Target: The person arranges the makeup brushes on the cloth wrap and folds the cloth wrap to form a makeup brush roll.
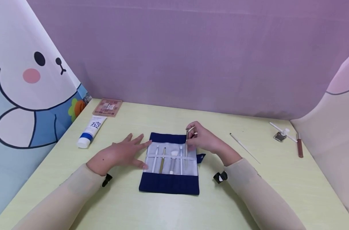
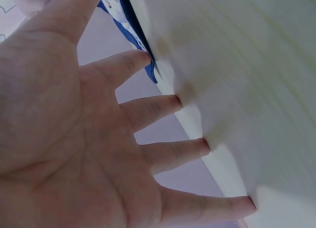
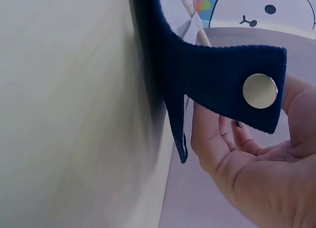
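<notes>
An unrolled navy pouch (image 1: pixel 169 183) with a grey lining lies on the table, several slim tools under its elastic band, among them a white-headed brush (image 1: pixel 173 159). My right hand (image 1: pixel 201 138) pinches the upper end of a thin brush (image 1: pixel 186 147) at the pouch's right side; its lower part lies over the lining. My left hand (image 1: pixel 121 154) is spread, thumb and a finger on the pouch's left edge, the other fingertips on the table. In the right wrist view a navy strap (image 3: pixel 227 80) with a metal snap partly hides my right hand (image 3: pixel 261 173).
A white tube (image 1: pixel 92 131) and a palette (image 1: pixel 107 108) lie at the left. To the right are a thin stick (image 1: pixel 244 148), a small bottle (image 1: pixel 280 135) beside a white stick, and a reddish-brown tube (image 1: pixel 299 147). A purple curtain (image 1: pixel 191 57) hangs behind the table.
</notes>
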### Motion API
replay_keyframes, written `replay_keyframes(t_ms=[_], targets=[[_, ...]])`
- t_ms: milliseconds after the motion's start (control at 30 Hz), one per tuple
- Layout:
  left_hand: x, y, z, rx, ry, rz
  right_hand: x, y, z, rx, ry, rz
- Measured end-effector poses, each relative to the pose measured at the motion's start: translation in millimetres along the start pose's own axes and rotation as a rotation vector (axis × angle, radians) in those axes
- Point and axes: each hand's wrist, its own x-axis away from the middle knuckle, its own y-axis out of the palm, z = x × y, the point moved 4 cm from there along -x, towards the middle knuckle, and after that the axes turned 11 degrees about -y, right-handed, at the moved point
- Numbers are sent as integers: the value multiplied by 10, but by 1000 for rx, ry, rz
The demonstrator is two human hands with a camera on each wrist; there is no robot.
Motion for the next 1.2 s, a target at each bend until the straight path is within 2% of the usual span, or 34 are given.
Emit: replay_keyframes(t_ms=[200,300,467,967,1200], targets=[[3,-8,6,3,1,-1,36,-14,5,104,23,-43],[5,-9,6,4,1,0,61,-9,6,197,46,-69],[3,-9,6,1,4,2,92,17,-28,339,24,-99],[5,2,8,-5,5,9,166,91,-13,493,4,-246],[3,6,0,-9,-2,5,176,75,-19,519,-10,-259]])
